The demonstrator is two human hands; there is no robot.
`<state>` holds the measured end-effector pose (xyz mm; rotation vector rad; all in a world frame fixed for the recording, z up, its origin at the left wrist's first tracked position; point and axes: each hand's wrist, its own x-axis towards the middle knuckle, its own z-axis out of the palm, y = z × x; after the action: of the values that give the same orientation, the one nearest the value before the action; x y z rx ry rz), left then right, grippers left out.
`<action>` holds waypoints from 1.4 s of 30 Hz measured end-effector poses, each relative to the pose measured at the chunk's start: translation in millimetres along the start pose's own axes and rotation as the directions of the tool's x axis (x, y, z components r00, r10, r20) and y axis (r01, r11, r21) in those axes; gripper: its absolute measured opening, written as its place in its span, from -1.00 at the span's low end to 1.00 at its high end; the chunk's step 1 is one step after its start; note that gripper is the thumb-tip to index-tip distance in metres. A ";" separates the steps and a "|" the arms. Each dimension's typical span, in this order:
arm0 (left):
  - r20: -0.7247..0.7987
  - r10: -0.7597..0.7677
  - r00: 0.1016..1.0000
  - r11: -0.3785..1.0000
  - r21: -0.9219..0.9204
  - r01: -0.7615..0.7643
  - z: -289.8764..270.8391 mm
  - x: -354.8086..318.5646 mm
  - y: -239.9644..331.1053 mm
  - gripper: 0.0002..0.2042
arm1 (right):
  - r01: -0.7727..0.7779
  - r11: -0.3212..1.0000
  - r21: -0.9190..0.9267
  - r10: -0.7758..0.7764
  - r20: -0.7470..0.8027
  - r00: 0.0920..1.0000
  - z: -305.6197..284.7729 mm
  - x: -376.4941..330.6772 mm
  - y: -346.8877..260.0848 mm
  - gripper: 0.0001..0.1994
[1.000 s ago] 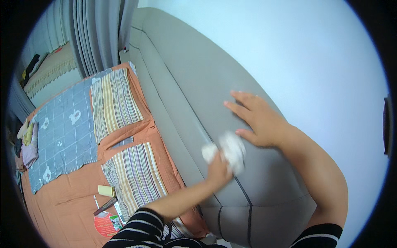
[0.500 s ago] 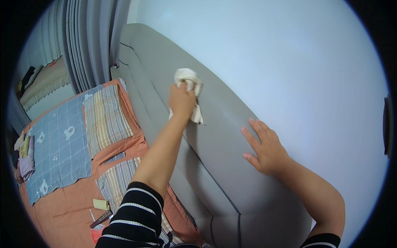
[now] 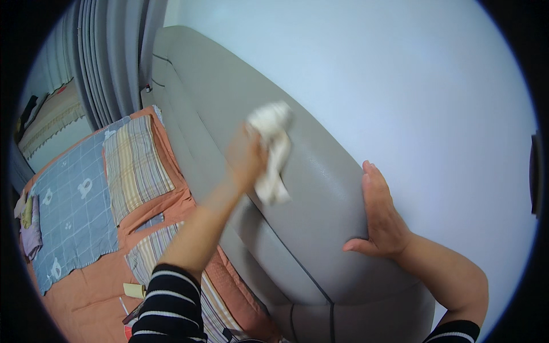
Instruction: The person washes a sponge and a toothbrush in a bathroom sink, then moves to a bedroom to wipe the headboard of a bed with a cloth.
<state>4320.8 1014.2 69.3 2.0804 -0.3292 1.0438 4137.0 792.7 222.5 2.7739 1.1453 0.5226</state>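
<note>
My left hand (image 3: pixel 245 159), blurred by motion, grips a crumpled cream cloth (image 3: pixel 279 150) against the padded grey headboard (image 3: pixel 326 228). One end of the cloth hangs down below the fingers. Farther right, my right hand (image 3: pixel 384 220) rests at the headboard's top edge beside the white wall. Its fingers are stretched upward and the thumb sticks out to the left over the grey padding; nothing is in it.
Left of the headboard lies a bed with an orange sheet (image 3: pixel 91 271), striped pillows (image 3: pixel 136 163) and a blue checked mat (image 3: pixel 71 200). Folded clothes (image 3: pixel 31 228) lie at the far left. Grey curtains (image 3: pixel 106 63) hang behind. A pale yellow object (image 3: pixel 134 290) lies near my left sleeve.
The cloth in my left hand has moved right and slightly nearer across the headboard. My right hand has shifted right toward the headboard's edge and turned more upright. The view has shifted slightly.
</note>
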 end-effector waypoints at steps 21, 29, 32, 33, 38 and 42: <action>0.671 0.139 0.728 0.090 -0.741 0.666 -94.1 -81.3 160.9 -0.47 | 0.040 0.985 0.166 -0.046 0.037 0.998 -10.1 -18.1 -46.4 -0.03; 0.578 -0.228 0.783 -0.119 -0.815 0.567 -140.3 -73.3 115.0 -0.25 | -0.029 0.999 0.016 0.031 -0.129 0.991 0.1 48.9 -23.3 -0.29; 0.491 -0.323 0.809 0.264 -0.774 0.575 -119.8 -83.3 129.4 -0.29 | -0.278 0.959 0.061 0.284 -0.187 0.940 -9.4 78.6 9.8 -0.34; 0.491 -0.324 0.808 0.384 -0.713 0.587 -110.0 -92.3 140.1 -0.32 | -0.335 0.941 0.038 0.338 -0.114 0.934 -5.6 75.8 7.9 -0.36; 0.415 -0.202 0.887 0.619 -0.647 0.444 -100.9 -119.4 141.6 -0.40 | -0.274 0.962 -0.022 0.275 0.094 0.957 -15.8 19.0 -9.7 -0.49; 0.330 0.038 0.943 0.816 -0.554 0.161 -114.8 -113.6 113.9 -0.47 | 0.009 0.996 0.085 -0.032 0.276 0.961 -77.5 -90.6 -47.2 -0.50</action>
<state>4123.7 1010.4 83.8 1.6751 -0.6526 0.4593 4018.9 759.7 260.0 2.7837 1.1520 0.0785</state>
